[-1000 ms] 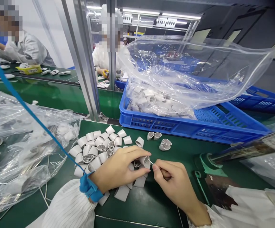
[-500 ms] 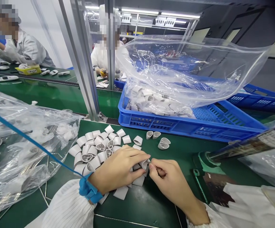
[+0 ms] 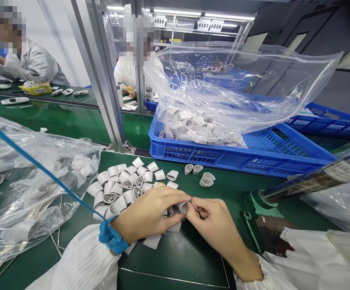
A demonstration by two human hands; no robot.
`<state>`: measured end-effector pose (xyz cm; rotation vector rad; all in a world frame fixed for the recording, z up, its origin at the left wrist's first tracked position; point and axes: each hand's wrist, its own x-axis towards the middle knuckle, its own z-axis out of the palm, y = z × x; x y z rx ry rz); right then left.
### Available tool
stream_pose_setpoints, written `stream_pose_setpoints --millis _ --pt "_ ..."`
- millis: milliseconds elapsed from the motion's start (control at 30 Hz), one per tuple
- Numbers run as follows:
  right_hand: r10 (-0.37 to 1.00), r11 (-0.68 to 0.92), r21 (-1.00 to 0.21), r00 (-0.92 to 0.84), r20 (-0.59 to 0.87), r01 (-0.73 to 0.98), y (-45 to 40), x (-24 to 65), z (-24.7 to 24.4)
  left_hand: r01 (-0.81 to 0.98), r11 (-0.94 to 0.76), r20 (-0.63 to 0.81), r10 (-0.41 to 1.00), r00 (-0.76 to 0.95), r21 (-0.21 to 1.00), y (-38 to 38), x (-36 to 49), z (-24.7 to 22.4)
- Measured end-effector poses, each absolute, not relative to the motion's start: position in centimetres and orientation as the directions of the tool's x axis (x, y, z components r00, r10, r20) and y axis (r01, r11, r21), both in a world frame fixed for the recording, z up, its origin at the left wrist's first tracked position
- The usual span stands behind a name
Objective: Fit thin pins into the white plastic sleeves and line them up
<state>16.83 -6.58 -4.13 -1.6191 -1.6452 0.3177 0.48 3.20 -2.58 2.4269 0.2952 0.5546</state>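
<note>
Left hand (image 3: 151, 213), right hand (image 3: 219, 221): together, fingertips closed on a white plastic sleeve (image 3: 181, 208), open end toward the right hand. Loose sleeves (image 3: 120, 186) heaped nearer the left hand on the green table (image 3: 175, 257).

The curved pieces of matt white plastic (image 3: 119, 189) heaped at lower centre of the frame looked smooth, with darker grey insides. Beneath them, the dark green bench mat (image 3: 187, 257) had a smooth, faintly glossy finish. The clear polythene bag (image 3: 223, 80) at upper right was thin and glossy, and the bright blue plastic crate (image 3: 223, 159) under it had a shiny moulded surface. The brushed aluminium frame post (image 3: 99, 80) at upper centre showed a satin sheen; the white striped cloth sleeve (image 3: 84, 262) at lower left looked soft and matt.
</note>
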Motion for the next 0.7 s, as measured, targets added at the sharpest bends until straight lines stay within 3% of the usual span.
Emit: stream_pose_setpoints --millis 167,333,533,700 --pt "0.831 0.215 -0.629 0.198 0.520 0.747 -6.8 16.8 -3.5 0.179 -0.761 0.299 0.444 0.845 0.623 3.9 0.5 -1.9" --pt "0.741 0.190 -0.714 0.379 0.555 0.674 -7.3 17.4 -3.4 0.264 -0.750 0.275 0.510 0.815 0.607 5.7 2.7 -1.0" --pt "0.689 0.129 -0.829 0.552 0.469 0.544 -6.8 18.7 -4.7 0.280 -0.837 0.204 0.411 0.888 0.470 6.6 6.1 -0.7" --pt "0.688 0.135 -0.829 0.551 0.472 0.543 -6.5 19.1 -4.8 0.228 -0.900 0.192 0.315 0.929 0.372 6.5 7.1 -1.5"
